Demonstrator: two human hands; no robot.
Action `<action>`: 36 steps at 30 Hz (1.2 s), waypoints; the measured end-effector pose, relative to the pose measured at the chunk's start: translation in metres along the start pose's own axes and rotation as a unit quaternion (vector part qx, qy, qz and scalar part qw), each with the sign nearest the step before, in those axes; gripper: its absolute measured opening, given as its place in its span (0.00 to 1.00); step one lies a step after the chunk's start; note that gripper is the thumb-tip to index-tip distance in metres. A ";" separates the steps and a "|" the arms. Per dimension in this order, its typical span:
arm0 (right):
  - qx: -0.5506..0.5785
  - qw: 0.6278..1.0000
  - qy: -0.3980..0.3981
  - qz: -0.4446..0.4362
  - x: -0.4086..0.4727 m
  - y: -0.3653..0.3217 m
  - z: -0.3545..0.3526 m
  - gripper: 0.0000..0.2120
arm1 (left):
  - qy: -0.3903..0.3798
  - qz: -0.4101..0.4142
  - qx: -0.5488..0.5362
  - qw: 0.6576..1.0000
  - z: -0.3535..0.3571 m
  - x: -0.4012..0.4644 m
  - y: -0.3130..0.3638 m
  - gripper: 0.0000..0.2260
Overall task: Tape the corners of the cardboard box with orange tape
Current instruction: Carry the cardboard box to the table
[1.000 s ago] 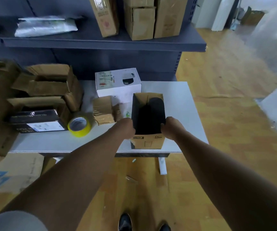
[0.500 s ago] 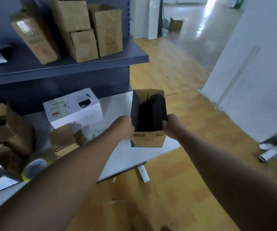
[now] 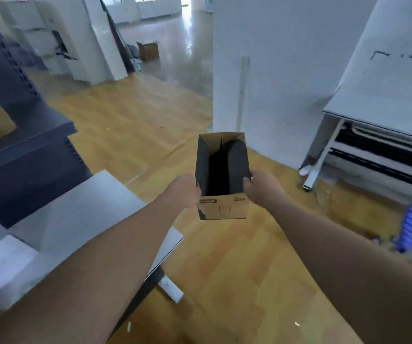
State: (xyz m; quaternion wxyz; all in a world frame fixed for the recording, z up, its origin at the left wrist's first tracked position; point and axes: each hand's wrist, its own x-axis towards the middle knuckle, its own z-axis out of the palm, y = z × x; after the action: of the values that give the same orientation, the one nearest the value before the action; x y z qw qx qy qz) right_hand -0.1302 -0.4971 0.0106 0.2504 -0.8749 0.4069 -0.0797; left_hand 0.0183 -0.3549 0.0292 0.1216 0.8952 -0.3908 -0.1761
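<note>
Both hands grip the open cardboard box [image 3: 222, 177], left hand [image 3: 186, 193] and right hand [image 3: 262, 187] on its sides, arms out straight, over the wood floor [image 3: 224, 269] right of the table [image 3: 80, 214]. The inside looks dark, maybe black.

A white box [image 3: 4, 264] lies on the grey table [image 3: 80, 214].

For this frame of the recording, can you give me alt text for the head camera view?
Two bare hands, left and right, hold an open cardboard box with a dark interior out in the air above a wooden floor. A white table edge sits lower left, with grey shelving behind it and white walls ahead.
</note>
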 end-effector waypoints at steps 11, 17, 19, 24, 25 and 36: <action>0.050 0.981 0.091 0.161 0.018 0.156 -0.096 0.13 | -0.064 0.153 0.066 0.984 0.047 0.092 0.189 0.13; 0.069 0.964 0.135 0.220 0.042 0.214 -0.122 0.13 | -0.063 0.219 0.073 0.971 0.072 0.144 0.260 0.14; 0.071 0.956 0.152 0.239 0.057 0.228 -0.128 0.12 | -0.069 0.235 0.070 0.967 0.076 0.167 0.278 0.15; 0.051 0.939 0.189 0.284 0.100 0.254 -0.151 0.12 | -0.073 0.286 0.073 0.953 0.076 0.223 0.325 0.14; 0.050 0.935 0.192 0.293 0.107 0.259 -0.157 0.12 | -0.077 0.295 0.072 0.950 0.075 0.232 0.334 0.14; 0.066 0.910 0.224 0.342 0.177 0.342 -0.212 0.11 | -0.102 0.367 0.064 0.922 0.097 0.317 0.447 0.16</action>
State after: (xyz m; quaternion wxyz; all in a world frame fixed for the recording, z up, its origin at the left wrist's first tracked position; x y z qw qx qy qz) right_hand -0.3168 -0.8950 0.0101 0.2218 -0.6225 0.7207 -0.2096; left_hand -0.1150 -0.8953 0.0304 0.0799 0.6721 -0.7127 -0.1844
